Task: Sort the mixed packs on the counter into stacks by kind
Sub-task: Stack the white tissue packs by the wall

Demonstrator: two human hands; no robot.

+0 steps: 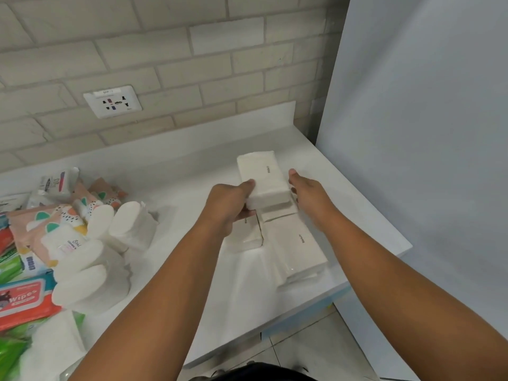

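Note:
A plain white tissue pack (262, 178) sits on top of other white tissue packs (295, 246) at the right end of the white counter (192, 171). My left hand (233, 202) grips its near left corner, thumb on top and fingers underneath. My right hand (309, 192) touches its right side with the thumb stretched forward. At the left lies the mixed heap: peach patterned packs (41, 224), a red wipes pack (23, 301), green packs (9, 350) and several white rolled packs (90, 268).
A grey-white panel (426, 133) stands close at the right of the counter's end. A wall socket (112, 101) sits in the brick wall behind. The counter's front edge runs diagonally above a tiled floor (302, 350).

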